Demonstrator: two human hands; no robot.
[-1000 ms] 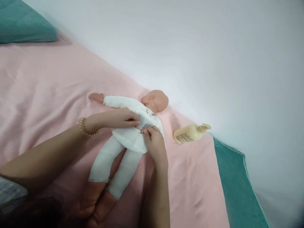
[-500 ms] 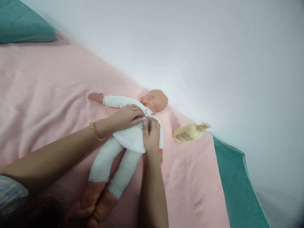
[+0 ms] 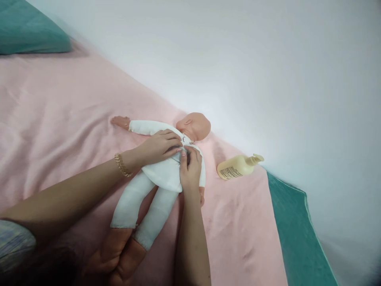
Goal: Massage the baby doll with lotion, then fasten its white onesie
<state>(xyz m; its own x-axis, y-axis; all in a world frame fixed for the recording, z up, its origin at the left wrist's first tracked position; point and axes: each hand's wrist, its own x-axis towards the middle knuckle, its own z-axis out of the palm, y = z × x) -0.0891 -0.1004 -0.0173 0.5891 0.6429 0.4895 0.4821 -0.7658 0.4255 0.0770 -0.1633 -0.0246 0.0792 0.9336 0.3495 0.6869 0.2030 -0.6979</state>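
Note:
A baby doll (image 3: 195, 125) in a white suit (image 3: 162, 174) lies on its back on a pink blanket (image 3: 59, 119), head toward the wall. My left hand (image 3: 159, 146) rests on the doll's chest, fingers pinched on the suit's front near the neck. My right hand (image 3: 190, 171) meets it from below, thumb and fingers pinching the same spot of cloth. A gold bracelet (image 3: 122, 165) circles my left wrist. What lies between the fingertips is too small to make out.
A cream pump bottle (image 3: 238, 167) lies on its side on the blanket right of the doll. A teal pillow (image 3: 29, 31) sits at the top left. Teal mattress edge (image 3: 297, 238) shows at the lower right, against a white wall (image 3: 268, 59).
Both hands have slid up the doll's front from the belly to the chest near the neck, staying pinched on the suit. The doll and bottle have not moved.

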